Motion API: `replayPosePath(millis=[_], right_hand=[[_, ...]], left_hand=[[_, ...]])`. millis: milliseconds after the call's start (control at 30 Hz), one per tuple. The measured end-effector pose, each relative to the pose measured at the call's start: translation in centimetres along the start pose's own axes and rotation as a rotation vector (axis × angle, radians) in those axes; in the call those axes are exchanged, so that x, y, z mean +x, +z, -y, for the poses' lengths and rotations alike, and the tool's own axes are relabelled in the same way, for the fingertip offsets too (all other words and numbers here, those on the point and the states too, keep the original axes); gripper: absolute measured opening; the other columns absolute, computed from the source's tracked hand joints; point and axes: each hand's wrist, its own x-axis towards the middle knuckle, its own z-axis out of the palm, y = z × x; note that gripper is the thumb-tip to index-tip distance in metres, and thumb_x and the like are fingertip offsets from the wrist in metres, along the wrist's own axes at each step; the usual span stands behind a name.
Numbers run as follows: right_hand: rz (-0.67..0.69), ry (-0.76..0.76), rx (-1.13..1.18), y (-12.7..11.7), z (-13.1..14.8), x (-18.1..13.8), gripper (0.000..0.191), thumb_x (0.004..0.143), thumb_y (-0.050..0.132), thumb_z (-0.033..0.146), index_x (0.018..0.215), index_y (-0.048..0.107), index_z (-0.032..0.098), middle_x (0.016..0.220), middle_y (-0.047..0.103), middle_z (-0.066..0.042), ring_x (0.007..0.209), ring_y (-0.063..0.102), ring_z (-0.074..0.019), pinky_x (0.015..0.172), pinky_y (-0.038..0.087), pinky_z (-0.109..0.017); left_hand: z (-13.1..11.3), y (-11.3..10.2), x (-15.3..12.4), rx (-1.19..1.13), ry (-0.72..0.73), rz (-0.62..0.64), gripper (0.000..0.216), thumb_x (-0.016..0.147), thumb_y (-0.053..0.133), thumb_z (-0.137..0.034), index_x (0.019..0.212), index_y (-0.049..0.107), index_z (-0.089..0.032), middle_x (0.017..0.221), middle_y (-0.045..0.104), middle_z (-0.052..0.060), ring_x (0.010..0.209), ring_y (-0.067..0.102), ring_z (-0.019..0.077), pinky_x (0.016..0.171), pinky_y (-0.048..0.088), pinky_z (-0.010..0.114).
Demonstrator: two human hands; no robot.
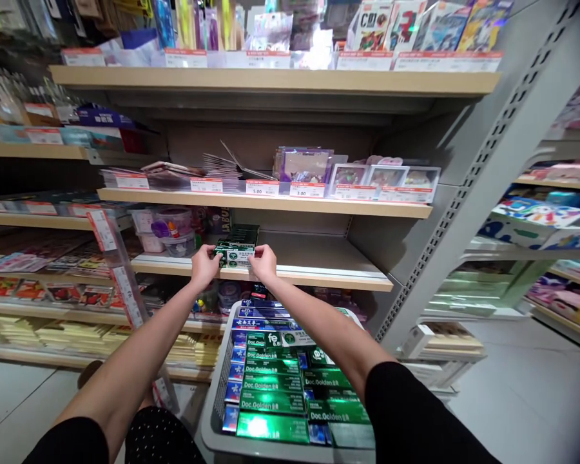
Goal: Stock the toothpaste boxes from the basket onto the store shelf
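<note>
In the head view my left hand (205, 265) grips the left end of a stack of green and white toothpaste boxes (236, 256) at the front edge of a shelf. My right hand (265, 263) has its fingers closed against the right end of the same boxes. More dark green boxes (244, 232) sit in a row directly behind them. Below my arms stands a grey basket (215, 396) filled with green "Doc.Golden" toothpaste boxes (273, 383) and blue ones (265, 324).
Clear plastic tubs (178, 233) stand left of the boxes on the shelf (328, 263). Above is another shelf (265, 200) with packets and price labels. An upright strip of labels (125, 293) juts out at left, and a slotted metal post (468, 167) rises at right.
</note>
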Motion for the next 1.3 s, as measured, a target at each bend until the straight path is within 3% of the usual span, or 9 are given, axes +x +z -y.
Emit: replayPosePath(millis=[200, 433, 667, 867, 1133, 1300], right_hand=[[-0.043, -0.014, -0.139, 1.0, -0.8, 0.6, 0.019, 0.072, 0.067, 0.019, 0.089, 0.058, 0.018, 0.099, 0.058, -0.008, 0.087, 0.059, -0.02, 0.085, 0.047, -0.033], [-0.014, 0.013, -0.112, 1.8, -1.3, 1.4, 0.019, 0.078, 0.063, 0.02, 0.095, 0.056, 0.018, 0.09, 0.064, -0.006, 0.084, 0.061, -0.0208, 0.08, 0.049, -0.032], [-0.02, 0.045, -0.113, 2.3, -2.2, 2.7, 0.017, 0.078, 0.061, 0.019, 0.094, 0.058, 0.017, 0.089, 0.067, -0.007, 0.086, 0.064, -0.0217, 0.082, 0.049, -0.033], [-0.03, 0.059, -0.073, 2.5, -2.6, 3.3, 0.017, 0.077, 0.06, 0.016, 0.094, 0.059, 0.017, 0.086, 0.068, -0.007, 0.083, 0.065, -0.0202, 0.08, 0.05, -0.031], [-0.054, 0.084, 0.012, 2.2, -2.5, 3.0, 0.021, 0.073, 0.065, 0.019, 0.092, 0.056, 0.018, 0.087, 0.066, -0.005, 0.085, 0.065, -0.0193, 0.083, 0.05, -0.032], [-0.031, 0.048, 0.197, -0.6, -2.5, 1.3, 0.032, 0.072, 0.066, 0.02, 0.101, 0.053, 0.017, 0.107, 0.063, -0.01, 0.1, 0.063, -0.019, 0.09, 0.051, -0.032]], left_hand=[[0.3, 0.9, 0.7, 0.095, 0.028, 0.021, 0.027, 0.078, 0.066, -0.024, 0.103, 0.062, -0.016, 0.093, 0.072, 0.009, 0.085, 0.067, 0.0211, 0.081, 0.05, 0.031], [-0.2, 1.3, 2.1, 0.055, -0.012, 0.1, 0.025, 0.08, 0.065, -0.023, 0.103, 0.061, -0.015, 0.099, 0.072, 0.009, 0.084, 0.068, 0.019, 0.078, 0.05, 0.027], [0.5, 2.2, 3.3, 0.177, 0.015, 0.093, 0.027, 0.078, 0.064, -0.028, 0.102, 0.063, -0.015, 0.082, 0.071, 0.007, 0.078, 0.067, 0.022, 0.076, 0.049, 0.03], [0.4, 2.4, 3.7, 0.19, -0.012, 0.094, 0.028, 0.077, 0.065, -0.03, 0.1, 0.064, -0.015, 0.088, 0.071, 0.009, 0.083, 0.066, 0.0244, 0.078, 0.048, 0.031], [0.8, 3.1, 2.6, 0.029, 0.001, 0.021, 0.036, 0.077, 0.064, -0.032, 0.11, 0.06, -0.017, 0.095, 0.071, 0.009, 0.088, 0.067, 0.0237, 0.083, 0.05, 0.033], [0.3, 1.9, -0.2, -0.128, 0.073, -0.103, 0.035, 0.085, 0.055, -0.037, 0.115, 0.058, -0.017, 0.112, 0.067, 0.011, 0.102, 0.064, 0.0207, 0.091, 0.049, 0.031]])
